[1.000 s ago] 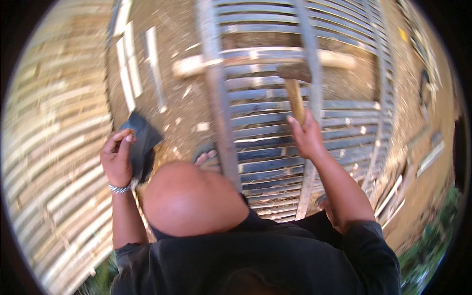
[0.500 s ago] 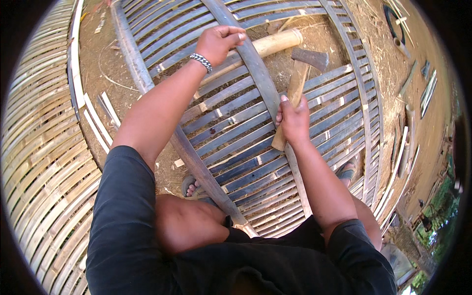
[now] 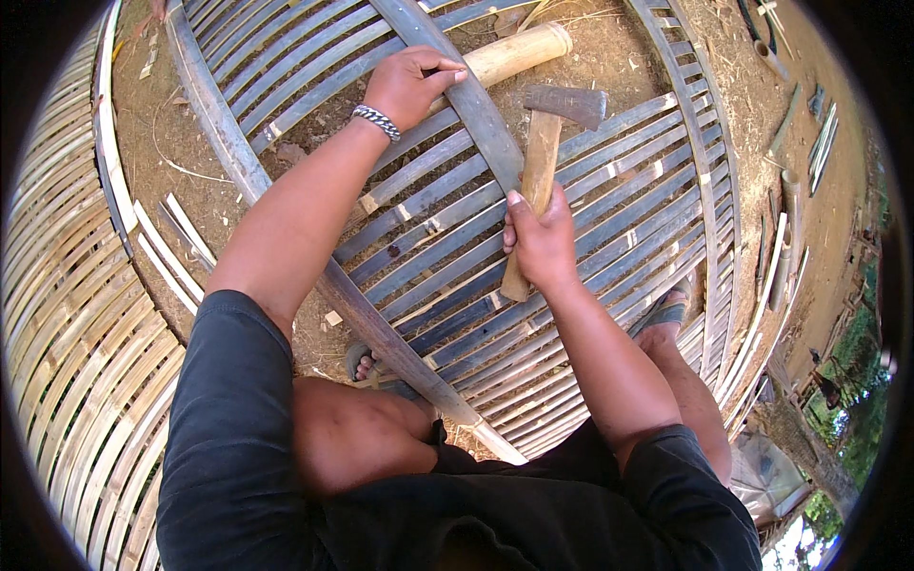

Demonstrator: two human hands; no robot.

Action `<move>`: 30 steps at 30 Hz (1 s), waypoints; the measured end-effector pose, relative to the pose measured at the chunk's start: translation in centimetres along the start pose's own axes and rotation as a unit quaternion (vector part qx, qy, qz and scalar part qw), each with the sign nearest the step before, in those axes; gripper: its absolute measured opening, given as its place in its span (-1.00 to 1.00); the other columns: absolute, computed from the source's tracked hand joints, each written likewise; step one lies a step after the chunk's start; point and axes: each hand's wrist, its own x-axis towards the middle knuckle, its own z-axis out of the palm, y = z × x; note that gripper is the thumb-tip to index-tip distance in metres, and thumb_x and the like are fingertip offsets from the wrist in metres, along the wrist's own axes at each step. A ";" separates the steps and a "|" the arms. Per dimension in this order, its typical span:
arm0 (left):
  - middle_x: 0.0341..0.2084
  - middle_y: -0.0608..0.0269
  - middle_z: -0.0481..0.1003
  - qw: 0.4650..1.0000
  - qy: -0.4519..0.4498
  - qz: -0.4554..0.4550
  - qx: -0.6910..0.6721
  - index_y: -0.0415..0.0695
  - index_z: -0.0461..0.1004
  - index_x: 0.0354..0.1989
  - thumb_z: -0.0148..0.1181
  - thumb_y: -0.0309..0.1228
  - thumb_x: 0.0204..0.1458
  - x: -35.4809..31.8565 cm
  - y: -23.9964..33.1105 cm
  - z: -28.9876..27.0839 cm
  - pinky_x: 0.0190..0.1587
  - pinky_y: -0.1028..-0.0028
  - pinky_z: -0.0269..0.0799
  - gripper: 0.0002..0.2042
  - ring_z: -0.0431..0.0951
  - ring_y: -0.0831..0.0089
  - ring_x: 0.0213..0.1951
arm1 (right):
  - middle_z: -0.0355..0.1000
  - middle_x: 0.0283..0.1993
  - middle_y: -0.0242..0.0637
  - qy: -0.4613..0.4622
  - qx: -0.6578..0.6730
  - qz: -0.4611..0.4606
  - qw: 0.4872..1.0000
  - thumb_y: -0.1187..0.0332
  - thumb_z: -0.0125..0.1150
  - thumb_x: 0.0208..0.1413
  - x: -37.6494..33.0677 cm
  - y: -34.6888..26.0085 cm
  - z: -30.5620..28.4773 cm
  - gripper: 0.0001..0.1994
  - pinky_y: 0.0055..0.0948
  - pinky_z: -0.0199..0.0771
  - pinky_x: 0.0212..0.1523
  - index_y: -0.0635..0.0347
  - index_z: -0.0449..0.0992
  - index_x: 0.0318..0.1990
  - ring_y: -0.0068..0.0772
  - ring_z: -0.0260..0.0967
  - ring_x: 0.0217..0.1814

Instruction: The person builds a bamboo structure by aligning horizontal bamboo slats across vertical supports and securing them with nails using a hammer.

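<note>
My right hand [image 3: 545,240] is closed around the wooden handle of a hatchet [image 3: 542,157]. Its dark metal head points away from me, above a panel of bamboo slats [image 3: 624,195]. On the far left part of the panel, my left hand [image 3: 402,90] has thumb and forefinger pinched together at the edge of a long bamboo crosspiece [image 3: 481,119]. Whatever sits between those fingertips is too small to make out. The crosspiece runs over the slats and passes behind my right hand. A thick round bamboo piece [image 3: 522,52] lies under the crosspiece, beside my left fingertips.
Another slatted bamboo panel [image 3: 90,362] fills the left side. Loose pale strips [image 3: 171,257] lie on the dirt between the panels. More bamboo lengths [image 3: 790,205] are scattered on the ground at the right. My sandalled foot [image 3: 664,314] stands by the panel's near right part.
The view has shifted, so the panel appears farther left. My left fingers stay at the crosspiece, and my right hand still grips the hatchet, its head raised over the slats.
</note>
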 end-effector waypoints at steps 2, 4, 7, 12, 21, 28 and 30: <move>-0.33 0.18 0.63 1.000 0.000 0.003 -0.005 -0.14 0.70 -0.26 0.35 -0.31 0.08 0.1 0.0 0.2 -0.15 0.44 0.47 -0.82 0.61 0.37 -0.27 | 0.30 -0.48 -0.41 -0.004 -0.008 0.000 1.000 0.37 0.14 0.31 -0.1 -0.1 0.3 -0.76 -0.56 0.31 -0.61 0.24 0.26 0.00 -0.66 0.26 -0.60; -0.35 0.20 0.61 1.000 0.000 -0.007 -0.020 -0.14 0.69 -0.27 0.35 -0.33 0.07 0.1 0.2 0.2 -0.15 0.44 0.47 -0.84 0.60 0.37 -0.26 | 0.36 -0.45 -0.30 -0.010 -0.037 0.001 0.999 0.35 0.14 0.31 0.0 -0.2 0.3 -0.73 -0.45 0.40 -0.53 0.25 0.25 0.03 -0.50 0.35 -0.55; -0.37 0.20 0.59 1.000 0.028 -0.005 -0.003 -0.14 0.69 -0.27 0.35 -0.36 0.07 0.0 0.1 0.6 -0.17 0.43 0.46 -0.86 0.59 0.35 -0.27 | 0.47 -0.34 -0.06 -0.006 -0.170 -0.022 0.985 0.33 0.11 0.31 0.8 0.6 0.2 -0.66 -0.20 0.48 -0.32 0.29 0.23 0.12 -0.12 0.49 -0.37; -0.37 0.20 0.58 0.999 0.030 0.013 0.024 -0.13 0.68 -0.28 0.34 -0.37 0.06 -0.4 -0.2 0.7 -0.20 0.38 0.48 -0.87 0.59 0.28 -0.29 | 0.49 -0.14 0.27 0.027 -0.289 -0.122 0.949 0.34 0.04 0.31 0.8 -3.1 2.0 -0.57 0.08 0.41 0.00 0.29 0.17 0.26 0.40 0.43 -0.01; -0.36 0.19 0.58 0.999 0.036 0.029 0.027 -0.12 0.67 -0.31 0.32 -0.35 0.06 -0.2 -0.4 0.8 -0.20 0.33 0.49 -0.87 0.59 0.19 -0.28 | 0.49 -0.17 0.22 0.019 -0.426 -0.107 0.898 0.28 0.02 0.34 2.1 -4.7 2.8 -0.56 0.05 0.44 -0.08 0.26 0.18 0.28 0.27 0.50 -0.11; -0.37 0.18 0.57 0.999 0.036 0.017 0.025 -0.11 0.66 -0.34 0.31 -0.37 0.05 -0.2 0.0 0.6 -0.19 0.30 0.50 -0.90 0.59 0.14 -0.28 | 0.48 -0.23 0.35 0.070 -0.381 -0.175 0.905 0.33 0.02 0.30 1.3 -5.2 3.6 -0.58 0.20 0.41 -0.09 0.29 0.17 0.23 0.44 0.45 -0.15; -0.38 0.18 0.57 0.998 0.039 0.019 0.043 -0.11 0.66 -0.35 0.31 -0.37 0.04 -0.1 0.0 0.5 -0.20 0.30 0.50 -0.90 0.59 0.14 -0.29 | 0.48 -0.22 0.35 0.036 -0.412 -0.099 0.905 0.33 0.02 0.31 1.5 -5.4 3.7 -0.58 0.19 0.41 -0.09 0.29 0.17 0.23 0.43 0.46 -0.14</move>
